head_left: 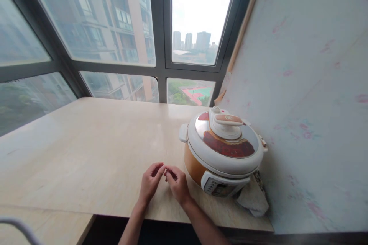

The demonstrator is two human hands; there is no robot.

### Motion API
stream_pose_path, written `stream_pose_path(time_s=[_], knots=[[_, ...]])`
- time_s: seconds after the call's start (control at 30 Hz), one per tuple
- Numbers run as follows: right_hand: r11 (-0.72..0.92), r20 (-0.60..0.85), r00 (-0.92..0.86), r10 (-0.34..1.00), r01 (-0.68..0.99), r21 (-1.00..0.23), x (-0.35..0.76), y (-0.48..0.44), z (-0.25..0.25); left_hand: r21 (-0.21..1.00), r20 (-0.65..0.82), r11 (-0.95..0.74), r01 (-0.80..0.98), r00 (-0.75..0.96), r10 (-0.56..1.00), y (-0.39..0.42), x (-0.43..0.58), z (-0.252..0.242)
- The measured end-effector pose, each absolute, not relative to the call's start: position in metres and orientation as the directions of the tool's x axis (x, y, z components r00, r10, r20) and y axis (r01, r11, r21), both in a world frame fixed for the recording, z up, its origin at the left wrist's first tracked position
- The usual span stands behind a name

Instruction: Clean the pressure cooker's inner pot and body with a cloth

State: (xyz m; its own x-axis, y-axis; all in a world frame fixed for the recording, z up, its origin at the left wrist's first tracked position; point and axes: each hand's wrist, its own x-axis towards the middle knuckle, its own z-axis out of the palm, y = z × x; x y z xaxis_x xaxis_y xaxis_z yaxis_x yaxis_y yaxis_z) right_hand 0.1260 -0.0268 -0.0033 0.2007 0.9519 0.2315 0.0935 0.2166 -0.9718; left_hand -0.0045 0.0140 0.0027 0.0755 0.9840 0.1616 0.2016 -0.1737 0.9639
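Near the front of the stone-like countertop (94, 153), my left hand (152, 176) and my right hand (177, 184) are side by side, their fingertips meeting. Both are closed, with fingers curled and thumbs drawn in to the fingertips. Nothing shows in either hand. Just right of my right hand stands an electric pressure cooker (224, 149), its lid on. It has a white rim, a brown-gold body, a silver and red lid top, and a control panel (222, 187) facing forward. Neither hand holds the cooker.
A greyish cloth (254, 197) lies at the cooker's front right, partly under it. The flowered wall (310, 122) rises close on the right. Dark-framed windows (162, 46) line the back. A pale curved tube or cable (20, 226) enters at the lower left, beside the counter's inner edge.
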Motion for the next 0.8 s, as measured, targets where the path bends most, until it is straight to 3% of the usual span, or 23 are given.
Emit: stream_pose_path(time_s=[0.17, 0.33, 0.43, 0.5, 0.6, 0.67, 0.8], knots=[[0.180, 0.177, 0.140, 0.974, -0.010, -0.984, 0.158, -0.077, 0.007, 0.893, 0.288, -0.314, 0.322, 0.127, 0.949, 0.012, 0.003, 0.003], [0.047, 0.048, -0.027, 0.998, -0.049, -0.998, 0.228, -0.132, 0.047, 0.938, 0.289, -0.291, 0.190, 0.035, 0.957, 0.018, 0.025, 0.041], [-0.001, -0.009, 0.114, 0.993, -0.077, -0.997, 0.278, -0.158, 0.085, 0.960, 0.275, -0.275, 0.059, -0.003, 0.961, 0.028, 0.046, 0.075], [0.079, 0.066, 0.233, 0.970, -0.046, -0.996, 0.313, -0.166, 0.109, 0.957, 0.289, -0.289, 0.024, 0.001, 0.957, 0.035, 0.060, 0.093], [0.222, 0.276, 0.456, 0.846, 0.170, -0.960, 0.358, -0.164, 0.135, 0.922, 0.362, -0.367, 0.122, 0.065, 0.930, 0.045, 0.074, 0.107], [0.168, 0.391, 0.576, 0.718, 0.402, -0.900, 0.378, -0.154, 0.144, 0.835, 0.453, -0.496, 0.238, 0.214, 0.865, 0.052, 0.076, 0.111], [0.083, 0.623, 0.516, 0.588, 0.728, -0.681, 0.391, -0.124, 0.152, 0.542, 0.482, -0.742, 0.395, 0.577, 0.659, 0.071, 0.070, 0.118]])
